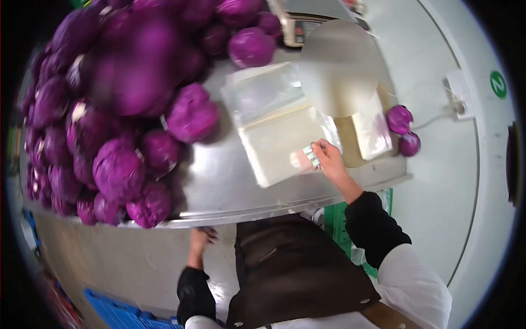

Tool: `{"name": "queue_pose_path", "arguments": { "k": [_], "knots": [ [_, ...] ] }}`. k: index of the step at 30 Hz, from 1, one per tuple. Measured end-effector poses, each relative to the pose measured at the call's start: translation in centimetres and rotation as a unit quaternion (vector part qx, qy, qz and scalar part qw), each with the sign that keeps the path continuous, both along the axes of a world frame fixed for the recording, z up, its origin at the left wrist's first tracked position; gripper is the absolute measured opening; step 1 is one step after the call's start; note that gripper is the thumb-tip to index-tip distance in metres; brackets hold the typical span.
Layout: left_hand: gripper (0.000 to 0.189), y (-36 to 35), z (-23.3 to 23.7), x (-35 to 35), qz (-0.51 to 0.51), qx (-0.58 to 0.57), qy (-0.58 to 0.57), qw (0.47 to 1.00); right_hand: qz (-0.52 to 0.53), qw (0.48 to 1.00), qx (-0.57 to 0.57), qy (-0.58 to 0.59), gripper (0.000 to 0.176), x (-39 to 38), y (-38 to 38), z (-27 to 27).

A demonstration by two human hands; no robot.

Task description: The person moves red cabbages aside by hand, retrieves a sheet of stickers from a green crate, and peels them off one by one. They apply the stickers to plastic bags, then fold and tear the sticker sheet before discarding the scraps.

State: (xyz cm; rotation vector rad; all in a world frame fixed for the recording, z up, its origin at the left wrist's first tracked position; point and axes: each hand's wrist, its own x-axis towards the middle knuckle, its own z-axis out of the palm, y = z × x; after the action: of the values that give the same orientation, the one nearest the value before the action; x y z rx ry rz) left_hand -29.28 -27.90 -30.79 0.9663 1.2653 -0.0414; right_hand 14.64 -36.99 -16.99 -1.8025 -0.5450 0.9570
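Note:
My right hand (329, 159) is closed, thumb and fingers pinching a small strip of green-and-white labels (311, 156). It is over the right part of a stack of clear plastic bags (285, 142) on the metal table (219, 183). My left hand (201, 241) hangs just below the table's front edge, its fingers loosely apart and nothing visible in them. Left of the bags, a large heap of purple cabbages (118, 170) covers the table. One cabbage (192, 113) lies at the heap's right side, nearest the bags.
A scale (298, 30) stands at the back. A white stack (373, 131) and two small purple cabbages (402, 129) are at the right, near a wall socket (460, 101). Green crates (337, 227) sit under the table; a blue pallet (118, 312) lies lower left. Round blurs hide parts.

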Motion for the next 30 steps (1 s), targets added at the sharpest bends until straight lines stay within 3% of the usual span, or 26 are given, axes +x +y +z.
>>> {"name": "queue_pose_path", "arguments": {
  "k": [1,2,3,4,6,8,10,13,17,18,19,20,21,23,24,25,26,27,28,29,30],
  "knots": [
    [0.022,-2.0,3.2,2.4,-0.098,-0.065,-0.062,0.991,-0.027,0.999,0.003,-0.034,0.025,1.4,-0.6,-0.5],
    [0.016,-4.2,13.5,9.2,-0.176,-0.085,-0.128,0.972,-0.051,0.998,-0.001,-0.037,0.025,3.6,-1.5,-0.2],
    [0.017,-4.5,16.2,11.3,-0.186,-0.066,-0.185,0.963,-0.033,0.993,-0.072,-0.085,0.025,4.8,-1.0,-0.5],
    [0.016,-4.6,17.2,13.1,-0.191,0.003,-0.227,0.955,-0.015,0.981,-0.140,-0.131,0.026,5.7,-0.4,-0.7],
    [0.017,-2.6,17.8,17.3,-0.207,0.201,-0.234,0.929,0.013,0.973,-0.151,-0.173,0.026,5.9,1.1,-1.2],
    [0.018,0.3,18.8,22.0,-0.256,0.327,-0.125,0.901,0.041,0.962,-0.162,-0.214,0.027,5.8,2.4,-1.3],
    [0.022,2.8,16.6,25.4,-0.284,0.483,-0.157,0.813,0.102,0.883,-0.224,-0.399,0.027,5.9,3.0,-0.8],
    [0.020,5.7,14.2,27.8,-0.370,0.607,-0.107,0.695,0.100,0.854,-0.284,-0.424,0.035,6.5,3.3,0.0],
    [0.015,7.6,11.4,28.0,-0.351,0.608,-0.132,0.700,0.081,0.897,-0.227,-0.370,0.036,8.5,0.9,0.2],
    [0.012,7.8,11.5,28.1,-0.345,0.582,-0.139,0.723,-0.008,0.962,-0.170,-0.214,0.035,8.7,0.5,0.5],
    [0.010,8.1,11.5,28.2,-0.338,0.556,-0.146,0.745,-0.097,0.988,-0.106,-0.049,0.035,9.0,0.1,0.8],
    [0.008,9.0,11.0,28.3,-0.347,0.516,-0.155,0.768,-0.148,0.987,-0.061,0.029,0.034,9.3,-0.5,1.2],
    [0.008,10.1,11.3,28.4,-0.349,0.516,-0.155,0.767,-0.150,0.986,-0.061,0.030,0.034,9.4,-0.8,1.6],
    [0.013,12.7,12.8,28.6,-0.288,0.306,-0.185,0.888,-0.232,0.970,0.023,0.066,0.034,9.6,-1.5,1.9],
    [0.013,14.1,13.4,28.3,-0.149,0.255,-0.212,0.931,-0.143,0.989,-0.036,-0.011,0.030,9.8,-1.3,1.8],
    [0.014,15.0,14.1,28.2,-0.009,0.200,-0.233,0.952,-0.147,0.988,-0.036,-0.008,0.030,9.8,-1.1,1.7],
    [0.014,14.4,14.4,28.5,-0.013,0.200,-0.231,0.952,-0.039,0.993,-0.084,-0.074,0.028,9.7,-0.5,1.5],
    [0.013,12.8,14.9,29.0,0.124,0.273,-0.244,0.922,0.070,0.979,-0.131,-0.138,0.026,9.4,0.5,1.6],
    [0.013,11.2,15.2,29.1,0.259,0.340,-0.251,0.869,0.113,0.965,-0.112,-0.208,0.021,9.2,1.4,0.9],
    [0.016,9.5,14.6,28.6,0.188,0.416,-0.261,0.850,0.110,0.966,-0.111,-0.204,0.021,9.1,2.4,0.7],
    [0.018,8.2,13.8,28.1,0.045,0.407,-0.208,0.888,0.166,0.928,-0.217,-0.255,0.023,9.1,3.4,0.8]
  ]
}}
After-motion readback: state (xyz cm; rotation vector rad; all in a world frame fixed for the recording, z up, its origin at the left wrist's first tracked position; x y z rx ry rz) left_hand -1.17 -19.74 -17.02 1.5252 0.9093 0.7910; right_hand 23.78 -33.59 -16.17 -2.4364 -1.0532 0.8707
